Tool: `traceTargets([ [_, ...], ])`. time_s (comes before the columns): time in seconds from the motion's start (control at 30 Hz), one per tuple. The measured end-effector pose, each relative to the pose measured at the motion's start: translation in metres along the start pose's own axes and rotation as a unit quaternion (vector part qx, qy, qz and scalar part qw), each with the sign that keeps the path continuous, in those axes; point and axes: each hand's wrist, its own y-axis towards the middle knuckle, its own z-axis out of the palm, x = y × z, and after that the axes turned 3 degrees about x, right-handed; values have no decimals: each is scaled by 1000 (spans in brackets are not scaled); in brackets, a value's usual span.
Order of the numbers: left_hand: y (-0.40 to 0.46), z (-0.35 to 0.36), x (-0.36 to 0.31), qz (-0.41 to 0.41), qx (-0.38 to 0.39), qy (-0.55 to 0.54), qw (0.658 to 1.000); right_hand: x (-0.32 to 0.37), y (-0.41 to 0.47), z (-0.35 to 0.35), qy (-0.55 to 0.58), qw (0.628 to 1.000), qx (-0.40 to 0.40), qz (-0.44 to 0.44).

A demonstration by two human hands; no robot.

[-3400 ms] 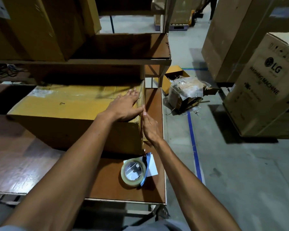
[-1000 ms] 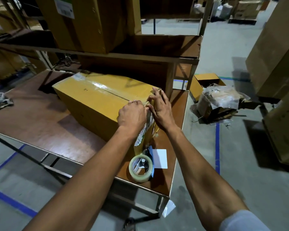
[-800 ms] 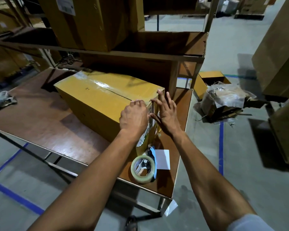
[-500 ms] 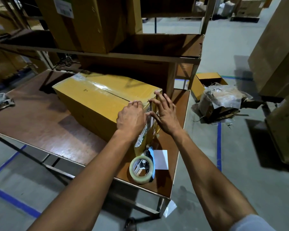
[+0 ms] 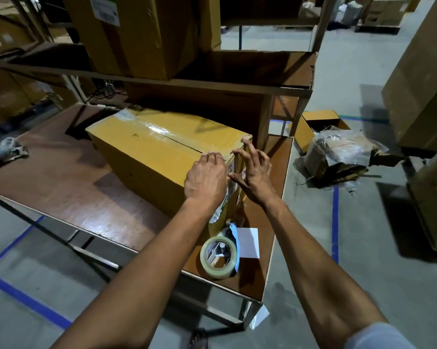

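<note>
Both press the box (image 5: pixel 149 149) end: left hand (image 5: pixel 206 178) fingers together over its top edge, right hand (image 5: pixel 256 181) fingers spread.

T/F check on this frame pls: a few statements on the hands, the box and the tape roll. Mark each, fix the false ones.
1. The left hand and the right hand both touch the near end of the yellow box. True.
2. A white card lies on the table beside the tape roll. True.
3. The right hand holds the tape roll. False: the roll sits on the table, untouched; the right hand's spread fingers are at the box's end.
4. The box's top flaps stand open. False: they are shut, with clear tape over the seam.
5. A crumpled grey cloth lies on the table, left of the box. True.
</note>
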Motion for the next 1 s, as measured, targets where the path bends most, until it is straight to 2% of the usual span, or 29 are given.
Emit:
traceTargets([
  [0.17,2,-3,4,24,47,-15,998,1,-3,-10,-32,998,48,-9],
  [0.4,2,-3,2,-2,41,-44,998,16,-1,-9,29,998,-35,32],
  [0.53,3,-2,0,-2,44,-35,998,16,-1,1,37,998,-50,28],
  [0.63,5,0,1,0,52,-20,998,7,-1,0,9,999,-33,8],
  [0.83,3,-3,2,14,66,-5,998,-1,-4,-12,-50,997,60,-15],
  [0.93,2,-4,4,18,68,-15,997,-1,-3,-13,-72,995,61,-12],
  [1.0,3,-3,5,11,62,-26,998,1,-2,-16,-80,996,29,-20],
])
